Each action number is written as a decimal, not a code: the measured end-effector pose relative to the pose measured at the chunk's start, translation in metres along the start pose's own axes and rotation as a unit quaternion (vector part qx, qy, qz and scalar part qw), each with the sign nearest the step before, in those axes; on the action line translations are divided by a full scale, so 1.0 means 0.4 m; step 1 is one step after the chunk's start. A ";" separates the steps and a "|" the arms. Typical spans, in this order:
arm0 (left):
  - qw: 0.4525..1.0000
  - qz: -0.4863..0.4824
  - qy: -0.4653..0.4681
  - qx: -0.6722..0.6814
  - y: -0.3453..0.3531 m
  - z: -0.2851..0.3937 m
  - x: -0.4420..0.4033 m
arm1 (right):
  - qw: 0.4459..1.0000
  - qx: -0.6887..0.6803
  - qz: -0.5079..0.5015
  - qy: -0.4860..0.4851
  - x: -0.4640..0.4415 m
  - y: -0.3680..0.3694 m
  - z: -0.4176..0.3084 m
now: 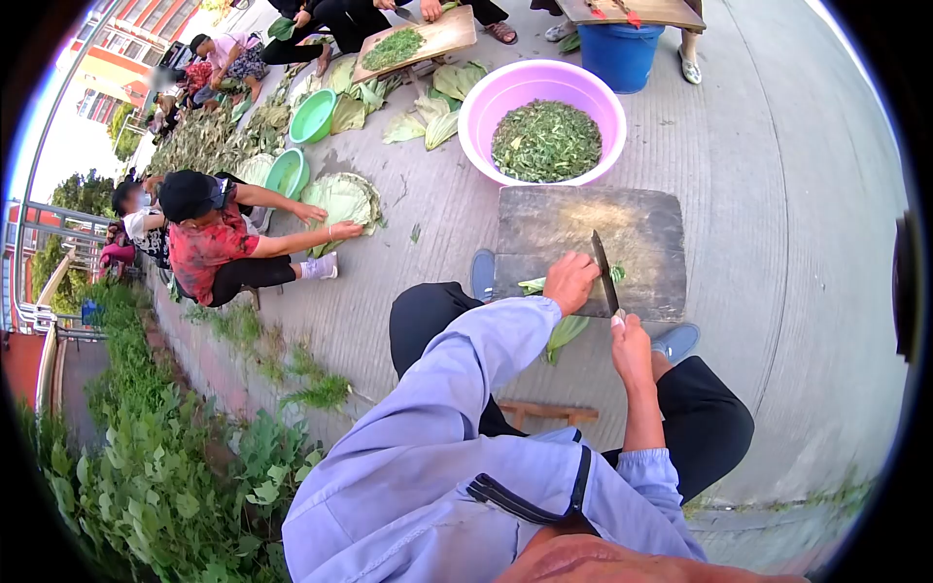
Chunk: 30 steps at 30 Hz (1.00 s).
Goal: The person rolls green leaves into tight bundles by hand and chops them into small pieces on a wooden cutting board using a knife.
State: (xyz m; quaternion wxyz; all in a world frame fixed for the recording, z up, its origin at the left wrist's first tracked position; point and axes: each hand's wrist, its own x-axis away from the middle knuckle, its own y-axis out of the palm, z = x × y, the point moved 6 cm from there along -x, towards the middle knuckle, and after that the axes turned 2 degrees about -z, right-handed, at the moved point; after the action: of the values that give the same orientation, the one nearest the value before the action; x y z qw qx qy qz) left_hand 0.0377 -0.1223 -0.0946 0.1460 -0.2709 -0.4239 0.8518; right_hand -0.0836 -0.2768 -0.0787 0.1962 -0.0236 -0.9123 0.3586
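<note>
A worn wooden cutting board (549, 223) lies in front of my knees. My right hand (632, 345) is wrapped round the handle of a kitchen knife (604, 267), whose dark blade points away from me across the board. My left hand (570, 282), fingers curled, presses green leaves (532, 286) onto the board just left of the blade. Part of the bunch is hidden under that hand. A longer pale-green leaf (566, 333) hangs past the board's near edge. Small cut green pieces (618, 273) lie right of the blade.
Beyond the board stands a pink basin (473, 121) holding chopped greens (547, 142). A blue bucket (622, 60) supports another board. At left, a person in a red top (209, 255) handles a large cabbage (340, 202) near green basins (313, 117). Other people sit farther back.
</note>
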 end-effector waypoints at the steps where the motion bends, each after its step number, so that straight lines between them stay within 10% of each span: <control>1: 1.000 -0.002 -0.001 -0.001 0.000 -0.001 0.000 | 1.000 0.000 0.001 0.000 -0.003 0.002 0.000; 30: 0.998 -0.040 -0.043 0.013 0.027 -0.022 0.002 | 0.998 -0.028 0.028 0.046 -0.015 0.031 0.000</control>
State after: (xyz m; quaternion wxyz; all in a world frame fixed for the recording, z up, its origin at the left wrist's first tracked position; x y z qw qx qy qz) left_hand 0.0420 -0.1227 -0.1079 0.1650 -0.2153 -0.4287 0.8618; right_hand -0.0792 -0.2688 -0.0890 0.2272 -0.0715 -0.9110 0.3366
